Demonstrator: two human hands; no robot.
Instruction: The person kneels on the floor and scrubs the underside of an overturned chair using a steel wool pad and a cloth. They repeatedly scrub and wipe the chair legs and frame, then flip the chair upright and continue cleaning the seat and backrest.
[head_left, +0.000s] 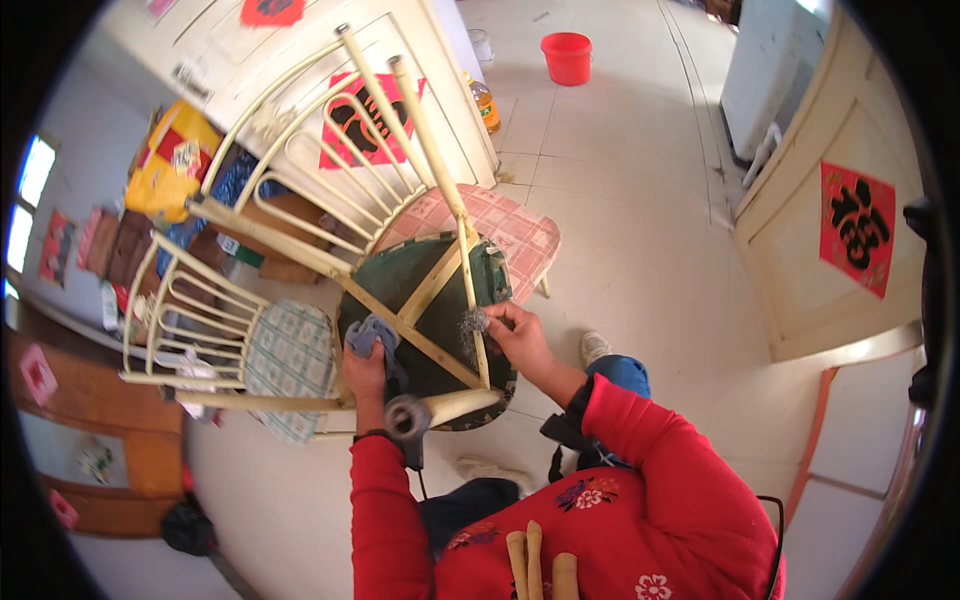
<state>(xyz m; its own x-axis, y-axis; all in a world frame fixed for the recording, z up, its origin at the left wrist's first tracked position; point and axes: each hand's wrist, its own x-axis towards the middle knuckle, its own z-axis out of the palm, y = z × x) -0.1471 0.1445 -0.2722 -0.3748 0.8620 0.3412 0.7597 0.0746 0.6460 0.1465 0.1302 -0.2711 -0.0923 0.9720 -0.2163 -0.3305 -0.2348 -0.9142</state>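
A cream metal-framed chair lies overturned in front of me, the dark green underside (375, 281) of its seat facing up between the legs. Crossed metal braces (439, 349) span that underside. My right hand (521, 337) pinches a grey steel wool scourer (474, 321) against a thin cream rail (470, 281) of the frame. In my left hand (366, 373) is a bunched grey-blue cloth (370, 335), held beside the braces over the left part of the underside. The open end of a chair leg (457, 406) points toward me, close to my left wrist.
A chair seat with a pink checked cover (525, 225) shows beneath the overturned chair. Left of it stands another chair with a green-and-white cushion (289, 352). A red bucket (566, 60) and an oil bottle (484, 105) stand farther off. Doors (802, 225) flank the tiled floor (637, 187).
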